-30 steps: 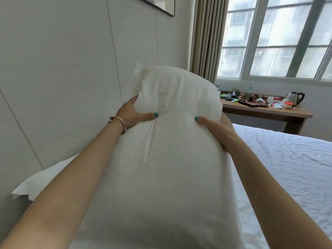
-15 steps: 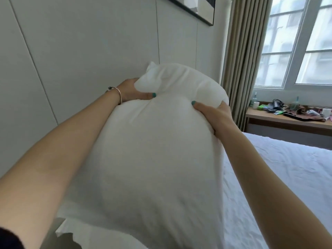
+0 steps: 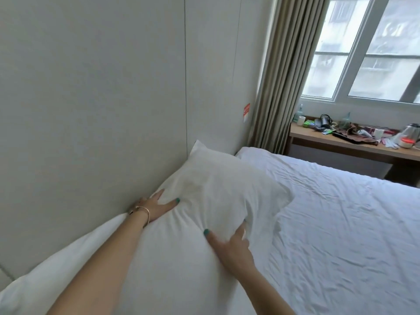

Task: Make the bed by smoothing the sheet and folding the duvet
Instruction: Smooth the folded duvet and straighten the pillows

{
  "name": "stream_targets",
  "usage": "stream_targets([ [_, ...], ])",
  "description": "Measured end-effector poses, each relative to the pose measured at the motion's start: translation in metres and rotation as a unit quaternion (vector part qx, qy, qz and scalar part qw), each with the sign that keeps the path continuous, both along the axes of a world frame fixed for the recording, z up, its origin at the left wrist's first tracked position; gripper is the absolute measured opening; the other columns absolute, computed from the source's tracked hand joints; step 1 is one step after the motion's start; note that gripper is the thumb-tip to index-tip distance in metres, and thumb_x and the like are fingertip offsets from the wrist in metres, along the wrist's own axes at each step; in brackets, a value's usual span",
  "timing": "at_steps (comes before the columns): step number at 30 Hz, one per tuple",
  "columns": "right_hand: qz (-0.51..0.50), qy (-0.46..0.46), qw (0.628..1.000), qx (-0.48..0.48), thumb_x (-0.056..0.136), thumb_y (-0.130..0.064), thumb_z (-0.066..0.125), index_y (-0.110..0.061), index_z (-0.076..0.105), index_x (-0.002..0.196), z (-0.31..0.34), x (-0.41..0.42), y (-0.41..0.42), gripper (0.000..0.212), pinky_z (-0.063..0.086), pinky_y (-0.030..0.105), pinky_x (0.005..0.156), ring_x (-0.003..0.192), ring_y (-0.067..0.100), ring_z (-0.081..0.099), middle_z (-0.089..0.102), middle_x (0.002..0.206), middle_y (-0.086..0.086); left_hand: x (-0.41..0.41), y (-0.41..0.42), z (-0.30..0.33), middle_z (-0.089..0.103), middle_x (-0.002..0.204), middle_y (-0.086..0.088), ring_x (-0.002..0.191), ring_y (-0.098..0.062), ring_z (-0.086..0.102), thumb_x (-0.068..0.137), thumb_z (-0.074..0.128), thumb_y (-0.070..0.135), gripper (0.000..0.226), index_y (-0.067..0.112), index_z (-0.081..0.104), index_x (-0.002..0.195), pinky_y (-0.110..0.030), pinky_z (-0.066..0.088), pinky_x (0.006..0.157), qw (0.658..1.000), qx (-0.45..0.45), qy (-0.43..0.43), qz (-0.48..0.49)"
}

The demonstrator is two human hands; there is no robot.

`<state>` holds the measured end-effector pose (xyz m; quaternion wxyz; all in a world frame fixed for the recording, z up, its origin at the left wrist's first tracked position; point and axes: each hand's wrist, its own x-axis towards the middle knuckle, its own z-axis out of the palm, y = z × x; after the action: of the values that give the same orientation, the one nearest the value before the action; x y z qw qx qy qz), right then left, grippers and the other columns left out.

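A plump white pillow (image 3: 218,189) lies on the bed, its long side against the padded wall panel (image 3: 91,110). My left hand (image 3: 156,206) holds its wall-side edge, with the thumb on top and the fingers between pillow and wall. At the edge facing the bed my right hand (image 3: 229,244) grips it, thumb on top and fingers wrapped round the side. The white sheet (image 3: 341,235) spreads to the right, full of wrinkles. No duvet is in view.
A second white pillow (image 3: 56,264) lies along the wall under my left forearm. Beyond the bed stands a wooden desk (image 3: 318,138) crowded with small items and a kettle (image 3: 412,130). A beige curtain (image 3: 284,76) hangs beside the window.
The pillow was held up in the air in front of me; both hands have brought it down onto the bed against the wall.
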<state>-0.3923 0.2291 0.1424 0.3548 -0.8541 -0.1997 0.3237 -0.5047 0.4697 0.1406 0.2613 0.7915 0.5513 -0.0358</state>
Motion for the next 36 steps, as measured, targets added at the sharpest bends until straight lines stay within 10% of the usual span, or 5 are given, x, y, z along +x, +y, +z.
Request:
stream_targets([
  [6,-0.048,-0.232,0.971,0.015,0.079,-0.079,0.04,-0.026,-0.001,0.152,0.029,0.026,0.052,0.099,0.002,0.057,0.115,0.146,0.033,-0.001,-0.008,0.158,0.004,0.035,-0.003,0.029,0.028,0.154,-0.01,0.138,-0.035,0.029,0.076,0.023,0.074,0.075,0.046,0.023,0.146,-0.05,0.024,0.113,0.999,0.043,-0.02,0.002],
  [10,0.121,-0.315,0.941,-0.015,0.084,-0.076,0.03,-0.045,0.016,0.149,0.051,0.073,0.132,0.073,-0.005,0.06,0.114,0.148,0.026,-0.004,0.0,0.162,-0.007,0.067,-0.023,0.037,0.024,0.156,-0.009,0.142,-0.037,0.018,0.076,0.014,0.084,0.078,0.052,0.013,0.146,-0.065,0.004,0.11,0.997,0.061,-0.011,0.036],
  [19,0.218,-0.425,0.864,-0.157,0.076,-0.086,0.008,-0.057,-0.008,0.145,-0.06,0.104,0.176,0.076,-0.008,0.071,0.104,0.147,0.027,-0.018,-0.012,0.161,-0.013,0.067,-0.015,-0.078,0.006,0.16,-0.012,0.146,-0.036,-0.002,0.07,0.006,0.091,0.083,0.055,-0.004,0.145,-0.071,-0.01,0.103,0.988,0.136,0.05,0.053],
  [26,0.237,-0.448,0.846,-0.168,0.081,-0.081,0.006,-0.053,-0.011,0.146,-0.114,0.098,0.186,0.073,-0.016,0.069,0.103,0.144,0.029,-0.027,-0.02,0.16,-0.011,0.065,-0.013,-0.125,0.002,0.16,-0.01,0.145,-0.037,-0.002,0.075,0.004,0.086,0.08,0.052,-0.01,0.146,-0.071,-0.007,0.104,0.989,0.103,0.085,0.056],
  [36,0.275,-0.373,0.885,-0.043,0.092,-0.068,0.025,-0.053,0.013,0.147,-0.021,0.084,0.115,0.059,0.0,0.065,0.113,0.149,0.024,-0.007,0.002,0.162,-0.012,-0.01,-0.131,-0.036,-0.002,0.162,-0.002,0.148,-0.021,-0.009,0.081,0.005,0.08,0.07,0.054,-0.002,0.146,-0.067,-0.015,0.104,0.989,0.143,0.047,0.012],
])
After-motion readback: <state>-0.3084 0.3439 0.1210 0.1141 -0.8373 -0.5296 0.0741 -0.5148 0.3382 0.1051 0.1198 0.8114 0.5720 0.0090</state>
